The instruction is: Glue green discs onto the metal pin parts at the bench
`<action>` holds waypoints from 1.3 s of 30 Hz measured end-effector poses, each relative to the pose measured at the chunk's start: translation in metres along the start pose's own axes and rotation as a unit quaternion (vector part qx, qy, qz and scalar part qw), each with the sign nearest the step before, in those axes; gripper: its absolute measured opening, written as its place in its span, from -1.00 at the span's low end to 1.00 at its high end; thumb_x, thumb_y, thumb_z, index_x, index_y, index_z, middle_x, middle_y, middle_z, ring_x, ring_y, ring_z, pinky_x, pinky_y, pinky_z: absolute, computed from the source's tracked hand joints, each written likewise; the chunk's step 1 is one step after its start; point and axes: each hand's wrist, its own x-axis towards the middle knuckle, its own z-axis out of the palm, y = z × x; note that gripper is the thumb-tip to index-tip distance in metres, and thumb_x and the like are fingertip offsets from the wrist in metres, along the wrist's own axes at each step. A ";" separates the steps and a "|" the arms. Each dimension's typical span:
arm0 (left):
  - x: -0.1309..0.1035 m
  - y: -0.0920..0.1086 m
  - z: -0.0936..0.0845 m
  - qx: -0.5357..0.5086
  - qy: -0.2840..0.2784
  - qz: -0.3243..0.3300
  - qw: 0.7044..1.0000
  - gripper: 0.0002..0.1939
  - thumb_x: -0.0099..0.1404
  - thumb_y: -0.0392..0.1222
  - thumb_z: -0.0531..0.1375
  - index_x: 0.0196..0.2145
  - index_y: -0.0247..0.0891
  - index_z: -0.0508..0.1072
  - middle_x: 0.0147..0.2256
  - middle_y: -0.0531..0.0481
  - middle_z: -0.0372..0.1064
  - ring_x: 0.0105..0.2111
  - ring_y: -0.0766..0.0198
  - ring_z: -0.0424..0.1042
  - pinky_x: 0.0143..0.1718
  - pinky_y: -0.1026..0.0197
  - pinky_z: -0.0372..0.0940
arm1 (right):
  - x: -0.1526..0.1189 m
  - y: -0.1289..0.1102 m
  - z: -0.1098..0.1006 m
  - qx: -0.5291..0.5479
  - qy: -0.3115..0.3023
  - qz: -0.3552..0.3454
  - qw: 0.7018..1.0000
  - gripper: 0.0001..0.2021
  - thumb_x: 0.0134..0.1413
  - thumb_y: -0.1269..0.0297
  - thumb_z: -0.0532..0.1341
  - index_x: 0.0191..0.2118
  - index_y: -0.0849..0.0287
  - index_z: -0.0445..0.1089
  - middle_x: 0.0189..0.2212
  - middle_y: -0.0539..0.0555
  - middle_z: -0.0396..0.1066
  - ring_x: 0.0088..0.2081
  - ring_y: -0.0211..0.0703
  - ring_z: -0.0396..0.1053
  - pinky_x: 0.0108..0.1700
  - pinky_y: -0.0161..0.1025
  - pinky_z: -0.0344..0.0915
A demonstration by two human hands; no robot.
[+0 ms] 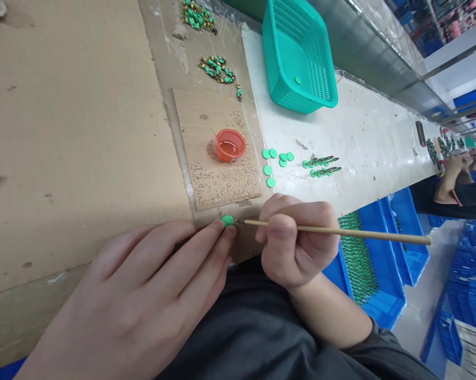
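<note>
Green disc, just below frame centre, is held by the left hand's pressed-together fingers; the right hand pinches a stick, apparently for detailing, calling for precise tip placement.

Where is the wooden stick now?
Head view, right of centre: the wooden stick is in the right hand, its tip just right of the green button.

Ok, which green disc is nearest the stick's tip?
The disc that the left hand touches; those on the white tabletop and in the basket are farther off.
</note>
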 end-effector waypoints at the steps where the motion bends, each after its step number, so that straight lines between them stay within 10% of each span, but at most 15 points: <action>1: 0.003 -0.001 0.000 0.023 -0.002 0.016 1.000 -0.47 0.57 -0.13 0.28 0.43 0.04 0.54 0.33 0.08 0.62 0.12 -0.11 0.63 0.05 -0.25 0.49 | -0.001 0.001 0.000 0.005 0.019 0.010 1.000 -0.89 0.64 0.35 0.23 -0.07 0.06 0.42 -0.47 -0.17 0.30 -0.58 -0.32 0.33 -0.52 -0.28 0.40; 10: 0.034 0.021 -0.021 0.090 -0.046 0.029 0.994 -0.61 0.65 -0.14 0.21 0.33 -0.25 0.56 0.12 -0.11 0.66 0.02 0.05 0.54 0.02 -0.09 0.38 | 0.003 -0.019 -0.018 0.053 0.072 0.164 0.982 -0.78 0.59 0.26 0.34 -0.21 0.05 0.40 -0.54 -0.14 0.43 -0.59 -0.27 0.37 -0.48 -0.28 0.37; 19: 0.052 -0.019 -0.055 0.035 -0.158 0.119 0.980 -0.82 0.65 -0.08 0.25 0.02 -0.09 0.66 0.15 0.02 0.70 0.11 0.16 0.56 0.03 0.03 0.36 | 0.002 -0.016 -0.029 0.142 0.095 0.273 0.947 -0.68 0.46 0.07 0.48 -0.30 0.03 0.45 -0.60 -0.10 0.40 -0.55 -0.18 0.35 -0.47 -0.24 0.36; 28: -0.032 -0.063 -0.134 0.103 0.050 -0.285 0.952 -0.78 0.59 -0.08 0.16 -0.06 -0.16 0.60 -0.23 -0.03 0.60 -0.29 0.19 0.53 -0.22 0.11 0.45 | -0.002 -0.009 -0.029 0.204 0.125 0.320 0.917 -0.66 0.39 -0.03 0.52 -0.27 0.13 0.61 -0.53 0.00 0.53 -0.57 -0.21 0.49 -0.55 -0.34 0.41; 39: -0.059 -0.084 -0.151 0.106 0.022 -0.354 0.929 -0.62 0.50 0.10 0.17 -0.01 -0.09 0.71 -0.12 -0.06 0.69 -0.19 0.12 0.63 -0.06 0.09 0.55 | -0.012 -0.016 -0.034 0.222 0.115 0.322 0.913 -0.64 0.38 -0.08 0.54 -0.22 0.14 0.67 -0.45 0.04 0.61 -0.45 -0.21 0.60 -0.43 -0.36 0.54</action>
